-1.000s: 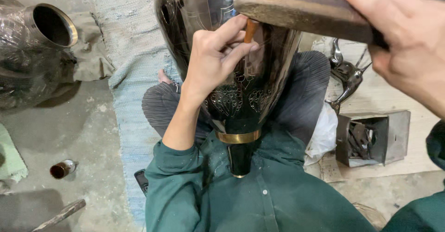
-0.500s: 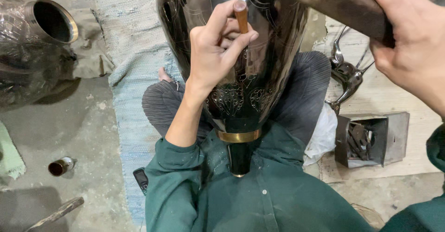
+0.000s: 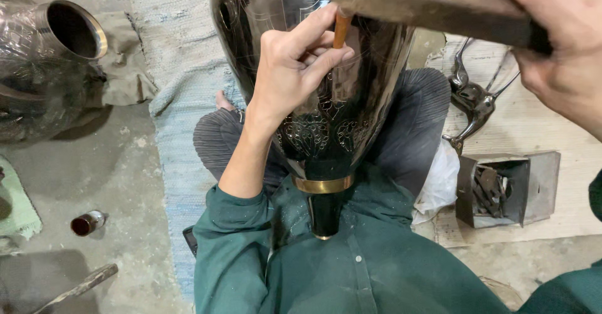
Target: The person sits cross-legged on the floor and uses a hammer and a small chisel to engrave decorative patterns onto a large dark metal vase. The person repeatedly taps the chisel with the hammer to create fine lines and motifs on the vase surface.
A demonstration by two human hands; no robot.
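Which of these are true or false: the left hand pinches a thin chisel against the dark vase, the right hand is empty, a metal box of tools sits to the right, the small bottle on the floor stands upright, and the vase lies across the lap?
1. The left hand pinches a chisel against the dark vase. True.
2. The right hand is empty. False: it grips a wooden mallet.
3. A metal box of tools sits to the right. True.
4. The small bottle stands upright. False: it lies on its side.
5. The vase lies across the lap. True.

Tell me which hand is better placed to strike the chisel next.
Right, probably: the right hand holds the wooden mallet just above the chisel, while the left hand is occupied pinching it against the dark engraved vase.
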